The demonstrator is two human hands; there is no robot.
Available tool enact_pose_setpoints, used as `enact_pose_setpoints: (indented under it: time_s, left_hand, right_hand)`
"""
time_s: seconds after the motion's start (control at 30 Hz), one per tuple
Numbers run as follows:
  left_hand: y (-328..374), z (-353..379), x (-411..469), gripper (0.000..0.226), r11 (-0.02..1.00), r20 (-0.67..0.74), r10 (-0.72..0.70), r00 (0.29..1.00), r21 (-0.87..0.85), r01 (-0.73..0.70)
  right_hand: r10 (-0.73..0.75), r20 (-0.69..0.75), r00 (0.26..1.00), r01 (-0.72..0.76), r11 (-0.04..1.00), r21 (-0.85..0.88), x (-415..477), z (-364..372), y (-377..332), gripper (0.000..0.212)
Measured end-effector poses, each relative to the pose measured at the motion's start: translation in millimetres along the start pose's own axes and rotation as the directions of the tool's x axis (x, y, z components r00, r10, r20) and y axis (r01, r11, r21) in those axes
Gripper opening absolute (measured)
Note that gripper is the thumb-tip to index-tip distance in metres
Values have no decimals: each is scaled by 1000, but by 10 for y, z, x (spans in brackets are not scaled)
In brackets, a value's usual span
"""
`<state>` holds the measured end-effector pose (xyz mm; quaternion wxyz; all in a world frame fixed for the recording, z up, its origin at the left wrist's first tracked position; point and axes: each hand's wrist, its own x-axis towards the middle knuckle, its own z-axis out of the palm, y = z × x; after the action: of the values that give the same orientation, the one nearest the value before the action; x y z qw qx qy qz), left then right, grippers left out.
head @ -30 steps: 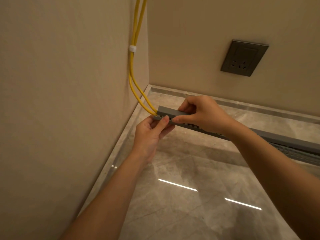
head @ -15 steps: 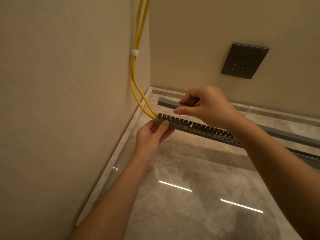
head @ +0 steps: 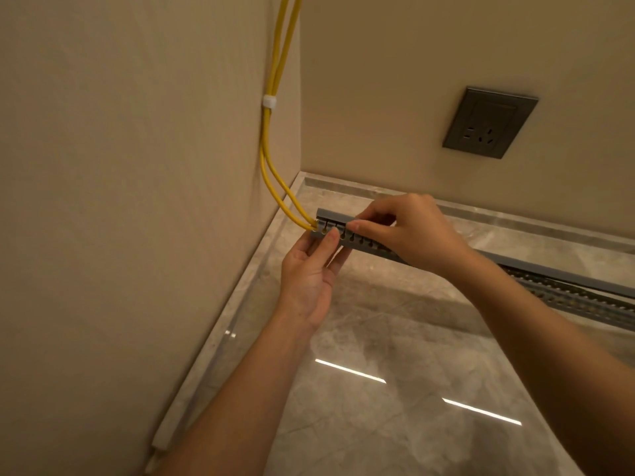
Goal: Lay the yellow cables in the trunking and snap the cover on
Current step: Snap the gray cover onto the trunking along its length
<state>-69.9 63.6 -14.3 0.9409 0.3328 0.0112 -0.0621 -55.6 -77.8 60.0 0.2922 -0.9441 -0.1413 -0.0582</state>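
Note:
Two yellow cables (head: pixel 275 173) run down the left wall, bound by a white tie (head: pixel 269 102), and enter the left end of the grey slotted trunking (head: pixel 364 242). The trunking stretches to the right above the floor. My left hand (head: pixel 309 273) grips its left end from below, thumb on the slotted side. My right hand (head: pixel 409 231) pinches the grey cover (head: pixel 335 215) near its left end. The cover sits along the trunking's top edge there and runs on to the right behind my forearm. How far it is seated I cannot tell.
This is a room corner with beige walls on the left and at the back. A dark wall socket (head: pixel 489 122) is on the back wall. Below lies a glossy marble floor (head: pixel 395 424) with a stone skirting (head: pixel 220 355) along the left wall.
Half a second ago my right hand held the cover's end lifted above the trunking. Now it has brought the end back down onto the trunking's top. My left hand kept its grip.

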Motion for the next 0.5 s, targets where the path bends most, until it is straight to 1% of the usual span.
enact_pose_setpoints:
  time_s: [0.13,0.27,0.33,0.4,0.5]
  left_hand:
    - [-6,35,-7,25,1000,-7,3,1000,-22,-3]
    - [-14,58,-9,20,999,-27,2,1000,-42,-3]
    - [-18,65,-9,16,999,-40,-3,999,-44,2]
    - [-19,68,-10,16,999,-54,-6,999,-46,4]
    - [-19,90,1,18,998,-62,3,998,-62,-7]
  right_hand:
    - [9,-45,999,-10,1000,-17,-30,11,2,23]
    - [31,-113,993,-29,999,19,-53,44,-10,21]
    - [91,-75,993,-85,993,82,-33,27,-10,17]
    - [132,-4,991,-129,980,151,0,0,4,9]
    - [117,20,993,-119,978,170,15,-43,22,3]
